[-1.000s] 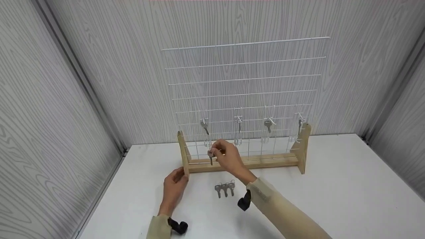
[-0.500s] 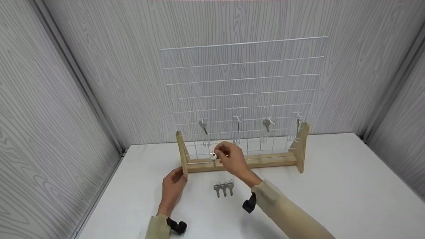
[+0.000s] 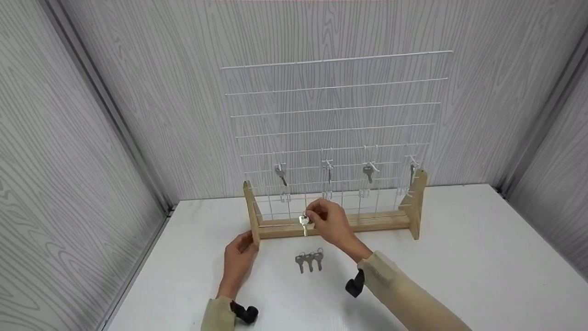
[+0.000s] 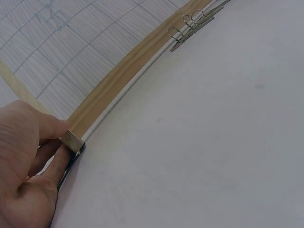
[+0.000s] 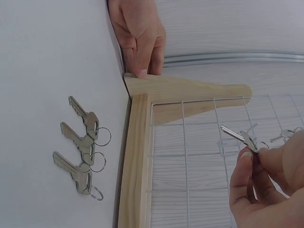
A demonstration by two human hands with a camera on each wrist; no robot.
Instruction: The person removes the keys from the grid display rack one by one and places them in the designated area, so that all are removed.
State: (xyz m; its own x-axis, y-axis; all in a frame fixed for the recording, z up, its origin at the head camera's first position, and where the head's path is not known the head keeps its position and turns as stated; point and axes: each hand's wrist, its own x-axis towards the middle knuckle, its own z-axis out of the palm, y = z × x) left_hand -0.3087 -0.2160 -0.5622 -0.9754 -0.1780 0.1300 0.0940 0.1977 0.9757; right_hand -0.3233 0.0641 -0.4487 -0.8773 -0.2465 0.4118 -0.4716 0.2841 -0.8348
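My right hand [image 3: 331, 224] pinches a silver key [image 3: 304, 221] near its ring, in front of the lower part of a white wire grid [image 3: 337, 60]. The right wrist view shows this key [image 5: 240, 135] between thumb and fingers, its blade pointing away. My left hand [image 3: 240, 257] holds the lower front corner of the left wooden end piece [image 3: 251, 207]; the left wrist view shows thumb and fingers either side of that corner [image 4: 72, 141]. Three keys [image 3: 309, 261] with rings lie side by side on the white table, in front of the stand.
Several keys hang from the grid's upper hooks, among them a left key [image 3: 281, 175] and another key [image 3: 368, 174] further right. Lower hooks [image 3: 285, 198] sit beneath them. A wooden crossbar [image 3: 381, 224] joins the end pieces. Grey patterned panels [image 3: 138, 69] surround the table [image 3: 459, 257].
My right hand has moved right and slightly down with the key, away from the lower left hook. The key has turned to show a bright face. My left hand stays on the end piece.
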